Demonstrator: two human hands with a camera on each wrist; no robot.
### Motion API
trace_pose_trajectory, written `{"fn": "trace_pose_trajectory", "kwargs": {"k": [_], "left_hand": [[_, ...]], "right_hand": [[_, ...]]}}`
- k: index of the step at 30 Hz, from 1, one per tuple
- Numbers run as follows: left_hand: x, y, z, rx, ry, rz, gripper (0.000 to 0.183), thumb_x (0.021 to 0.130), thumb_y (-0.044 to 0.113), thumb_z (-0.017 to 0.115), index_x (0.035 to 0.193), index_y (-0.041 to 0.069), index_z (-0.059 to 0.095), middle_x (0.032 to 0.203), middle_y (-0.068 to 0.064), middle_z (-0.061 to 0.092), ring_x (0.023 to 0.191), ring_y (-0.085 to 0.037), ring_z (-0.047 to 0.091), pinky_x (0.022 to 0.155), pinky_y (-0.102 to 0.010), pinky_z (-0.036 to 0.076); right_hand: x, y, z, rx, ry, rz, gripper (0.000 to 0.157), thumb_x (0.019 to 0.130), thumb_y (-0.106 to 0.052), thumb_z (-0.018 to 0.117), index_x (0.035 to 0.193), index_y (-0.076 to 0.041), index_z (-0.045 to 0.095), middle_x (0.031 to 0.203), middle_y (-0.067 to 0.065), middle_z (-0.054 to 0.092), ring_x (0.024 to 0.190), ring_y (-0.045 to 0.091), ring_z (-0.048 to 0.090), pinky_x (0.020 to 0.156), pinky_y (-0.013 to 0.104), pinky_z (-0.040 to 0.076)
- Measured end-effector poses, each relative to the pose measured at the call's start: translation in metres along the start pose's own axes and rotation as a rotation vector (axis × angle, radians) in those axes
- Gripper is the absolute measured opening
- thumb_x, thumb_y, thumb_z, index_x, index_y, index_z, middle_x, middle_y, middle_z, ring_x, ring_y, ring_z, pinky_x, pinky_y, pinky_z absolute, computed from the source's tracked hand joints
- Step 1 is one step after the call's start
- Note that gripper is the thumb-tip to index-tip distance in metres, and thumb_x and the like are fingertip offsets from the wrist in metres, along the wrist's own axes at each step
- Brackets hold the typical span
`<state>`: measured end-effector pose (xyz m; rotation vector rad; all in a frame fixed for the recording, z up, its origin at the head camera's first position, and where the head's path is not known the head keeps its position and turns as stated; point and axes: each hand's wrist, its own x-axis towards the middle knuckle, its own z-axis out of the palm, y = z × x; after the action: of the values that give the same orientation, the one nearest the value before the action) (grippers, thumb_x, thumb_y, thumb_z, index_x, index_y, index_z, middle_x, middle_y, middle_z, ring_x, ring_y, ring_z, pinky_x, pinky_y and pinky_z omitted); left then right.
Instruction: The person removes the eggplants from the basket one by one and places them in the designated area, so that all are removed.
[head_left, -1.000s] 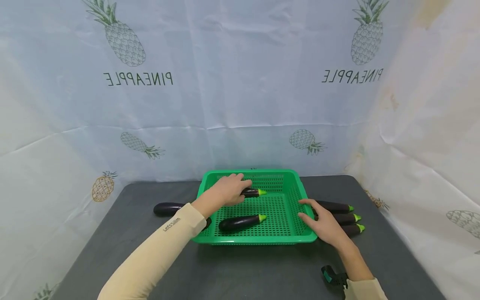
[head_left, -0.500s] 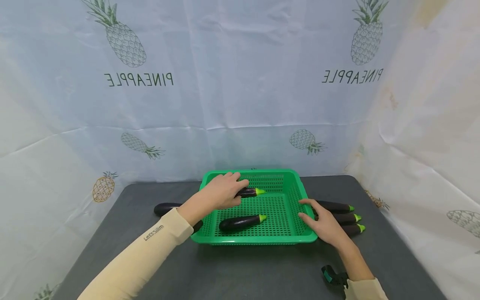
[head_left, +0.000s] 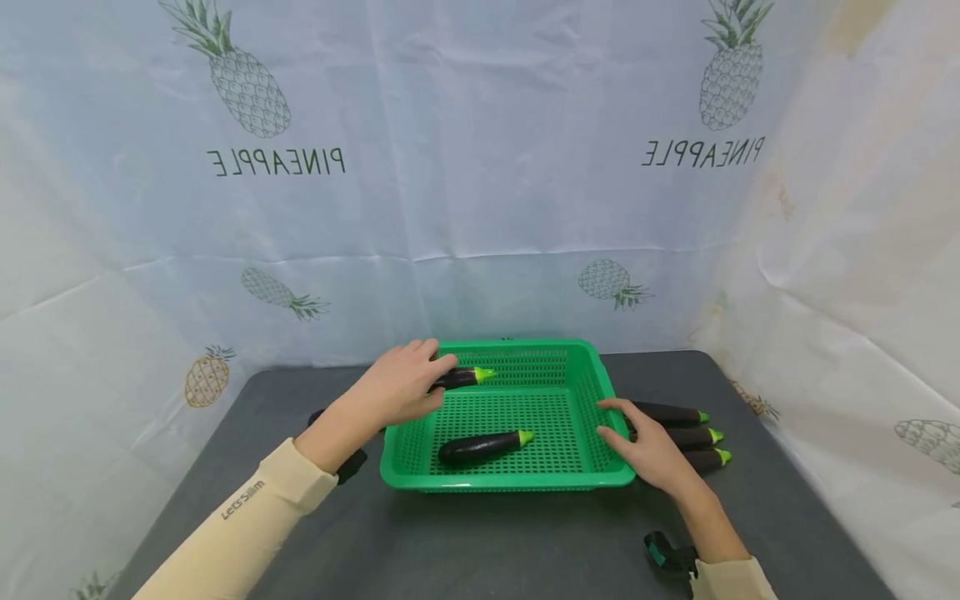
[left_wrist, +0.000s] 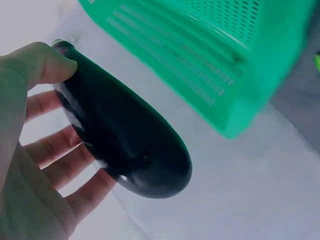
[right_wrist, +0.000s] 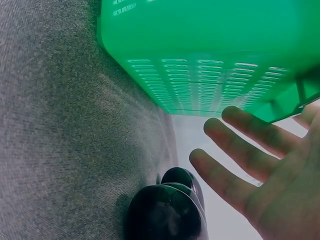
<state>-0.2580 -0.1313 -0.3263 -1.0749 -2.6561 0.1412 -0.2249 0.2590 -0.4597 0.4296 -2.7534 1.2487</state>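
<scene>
My left hand (head_left: 401, 383) grips a dark purple eggplant (left_wrist: 125, 125) with a green stem end, thumb on one side and fingers on the other. It is over the back left corner of a green plastic basket (head_left: 517, 481); in the left wrist view the eggplant is outside the basket wall. A second eggplant (head_left: 480, 449) lies on the basket floor near the front. My right hand (head_left: 648, 450) is at the basket's right rim. Its fingers are extended along the outer wall in the right wrist view, holding nothing there.
Several eggplants (head_left: 675, 414) lie side by side on the dark grey table (head_left: 495, 542), right of the basket. Another eggplant (head_left: 316, 416) on the left is mostly hidden behind my left forearm. A pineapple-print curtain (head_left: 480, 208) encloses the table's back and sides.
My left hand has carried the eggplant leftward, from over the basket's inside to its left rim. My right hand, the basket and the other eggplants stay in place.
</scene>
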Motion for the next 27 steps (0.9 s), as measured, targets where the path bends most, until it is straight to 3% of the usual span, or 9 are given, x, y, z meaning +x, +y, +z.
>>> {"fn": "trace_pose_trajectory", "kwargs": {"k": [9,15,27], "left_hand": [[-0.029,-0.027,0.006,-0.073,0.008,-0.089,0.032,0.091,0.016,0.070,0.122,0.011,0.064,0.094,-0.005,0.050,0.072,-0.018,0.042,0.061,-0.033,0.040],[-0.043,-0.039,0.010,-0.089,0.000,-0.134,0.032,0.091,0.015,0.071,0.122,0.010,0.063,0.093,-0.005,0.050,0.071,-0.017,0.042,0.059,-0.032,0.040],[-0.064,-0.058,0.019,-0.144,-0.058,-0.234,0.038,0.093,0.015,0.071,0.129,0.008,0.062,0.095,-0.007,0.050,0.070,-0.017,0.042,0.059,-0.033,0.039]], "right_hand": [[0.000,0.001,-0.002,0.001,-0.001,-0.001,0.051,0.104,-0.037,0.060,0.147,-0.011,0.049,0.150,0.024,0.046,0.121,0.039,0.055,0.086,0.050,0.047],[0.000,0.001,-0.001,0.010,-0.006,0.012,0.052,0.104,-0.036,0.061,0.147,-0.011,0.048,0.150,0.024,0.046,0.103,0.031,0.054,0.077,0.044,0.042],[0.001,0.002,0.000,0.020,-0.009,0.018,0.051,0.104,-0.037,0.061,0.147,-0.012,0.049,0.147,0.023,0.048,0.085,0.024,0.050,0.072,0.041,0.040]]}}
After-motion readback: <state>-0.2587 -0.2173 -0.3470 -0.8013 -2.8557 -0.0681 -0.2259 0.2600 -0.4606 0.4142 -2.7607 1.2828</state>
